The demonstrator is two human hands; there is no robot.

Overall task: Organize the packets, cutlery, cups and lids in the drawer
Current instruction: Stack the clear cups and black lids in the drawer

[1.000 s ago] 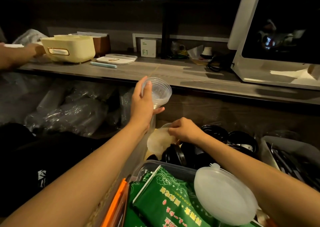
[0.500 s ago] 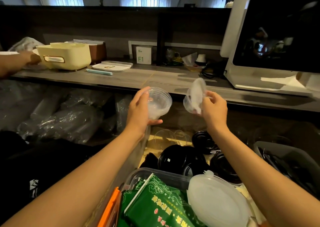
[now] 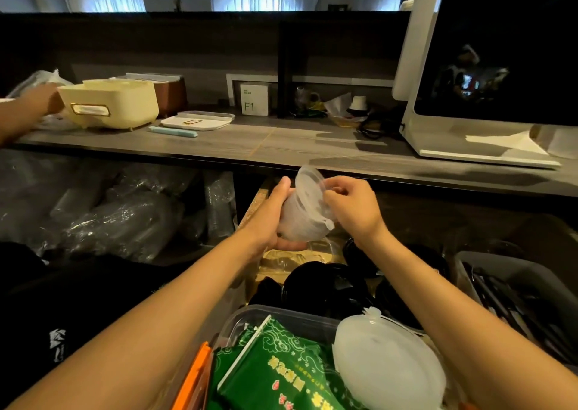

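The left hand [image 3: 271, 215] grips a small clear plastic cup [image 3: 300, 222] tilted sideways, while the right hand [image 3: 352, 211] pinches a translucent round lid [image 3: 311, 190] against its rim.

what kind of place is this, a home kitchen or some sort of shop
Probably a cafe or takeaway service counter, not a home: bagged stacks of clear disposable cups sit under the counter, black takeaway lids fill the drawer, and a white screen terminal stands on top.
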